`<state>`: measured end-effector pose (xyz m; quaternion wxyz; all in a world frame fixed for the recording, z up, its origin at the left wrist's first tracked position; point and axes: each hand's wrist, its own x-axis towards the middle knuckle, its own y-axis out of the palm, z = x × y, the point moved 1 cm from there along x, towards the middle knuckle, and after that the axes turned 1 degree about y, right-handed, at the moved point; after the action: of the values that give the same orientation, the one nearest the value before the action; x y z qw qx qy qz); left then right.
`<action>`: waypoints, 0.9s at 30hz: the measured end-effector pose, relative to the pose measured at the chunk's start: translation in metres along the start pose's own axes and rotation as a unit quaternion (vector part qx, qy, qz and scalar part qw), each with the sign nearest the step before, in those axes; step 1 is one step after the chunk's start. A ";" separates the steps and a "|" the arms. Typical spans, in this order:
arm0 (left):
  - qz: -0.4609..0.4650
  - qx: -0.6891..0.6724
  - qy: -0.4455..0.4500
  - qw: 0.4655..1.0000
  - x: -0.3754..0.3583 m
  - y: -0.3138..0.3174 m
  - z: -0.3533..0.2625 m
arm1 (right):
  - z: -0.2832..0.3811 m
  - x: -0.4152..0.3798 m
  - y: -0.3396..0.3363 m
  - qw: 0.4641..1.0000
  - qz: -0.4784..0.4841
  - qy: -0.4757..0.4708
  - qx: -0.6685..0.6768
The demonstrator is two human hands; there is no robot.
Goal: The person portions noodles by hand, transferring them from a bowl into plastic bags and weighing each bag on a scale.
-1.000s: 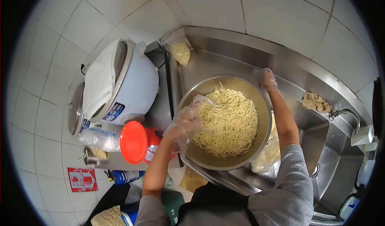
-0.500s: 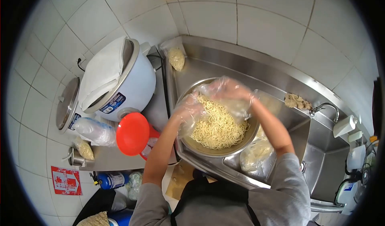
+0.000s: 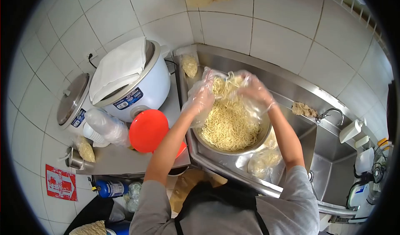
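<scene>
Yellow noodles [image 3: 231, 124] fill a round metal bowl [image 3: 266, 137] on the steel counter. My left hand [image 3: 203, 95], in a clear plastic glove, is at the bowl's upper left, its fingers curled against a raised bunch of noodles. Across from it, my right hand [image 3: 256, 91], also in a clear glove, grips the same bunch from the right. Strands hang between the two hands above the heap. A bag of noodles [image 3: 264, 162] lies beside the bowl at its lower right, and a smaller bag [image 3: 190, 66] stands at the counter's upper left corner.
To the left are a large rice cooker [image 3: 156, 85] with a white cloth [image 3: 121, 64] on it, a red plastic container [image 3: 148, 130], stacked clear cups [image 3: 106, 124] and another noodle bag [image 3: 85, 149]. A sink [image 3: 333, 164] with a faucet [image 3: 331, 113] is at the right.
Both hands have drawn noodles up above the heap toward the bowl's far rim, and the right hand has moved to the right. The camera view has shifted slightly.
</scene>
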<state>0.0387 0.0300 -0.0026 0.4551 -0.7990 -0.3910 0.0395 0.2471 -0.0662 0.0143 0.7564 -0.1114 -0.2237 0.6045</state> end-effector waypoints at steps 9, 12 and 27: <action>0.146 -0.427 -0.028 0.892 0.005 0.001 -0.010 | -0.014 0.001 0.080 0.929 -0.272 -0.226 0.105; 0.130 -0.416 0.030 0.899 -0.019 0.034 0.006 | -0.029 -0.026 0.084 0.984 -0.145 -0.096 0.028; 0.088 -0.035 -0.089 0.992 -0.020 0.042 -0.006 | -0.080 -0.062 0.125 0.969 -0.157 -0.023 -0.190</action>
<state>0.0517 0.0005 -0.0365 0.3847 -0.8391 -0.3595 0.1364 0.1664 -0.0871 -0.1233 0.8014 -0.2027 -0.3661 0.4274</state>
